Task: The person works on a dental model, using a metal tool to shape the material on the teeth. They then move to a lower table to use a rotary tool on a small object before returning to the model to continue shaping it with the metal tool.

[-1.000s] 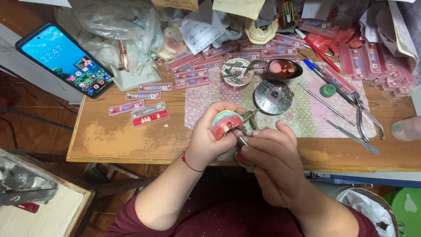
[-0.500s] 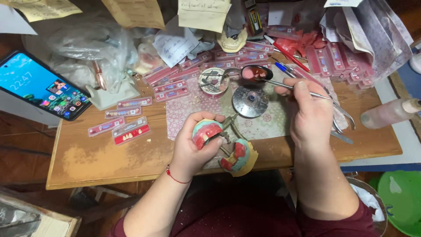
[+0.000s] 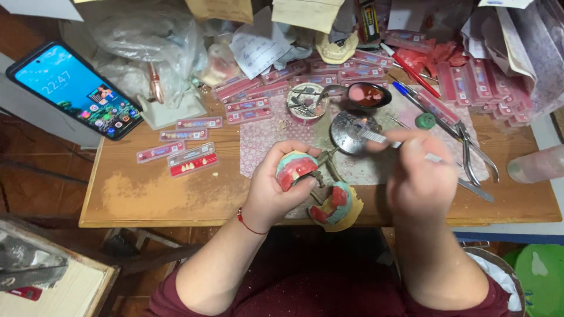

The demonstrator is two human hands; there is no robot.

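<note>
1. My left hand (image 3: 276, 191) is wrapped shut around the upper half of a hinged dental articulator (image 3: 317, 188), fingers curled over the cast with its pink wax rim (image 3: 295, 167); the lower cast (image 3: 336, 204) swings open just to the right of my palm, over the table edge.
2. My right hand (image 3: 420, 179) is pinched closed on a thin metal wax instrument (image 3: 382, 138), its tip reaching up and left from my fingers — the hand is motion-blurred, so I cannot tell the finger positions exactly.
3. That tip sits over a round metal dish (image 3: 352, 130), just above and between my two hands.
4. Beyond the dish stand a small tub of burs (image 3: 305, 103) and a dark spoon-shaped bowl of pink wax (image 3: 367, 95).
5. Right of my right hand lie pliers (image 3: 473, 155) and a blue pen (image 3: 411, 98).
6. Far left of my left hand — strips of artificial teeth (image 3: 191, 161) on the wooden table (image 3: 135, 196), and a lit smartphone (image 3: 75, 89) beyond them.
</note>
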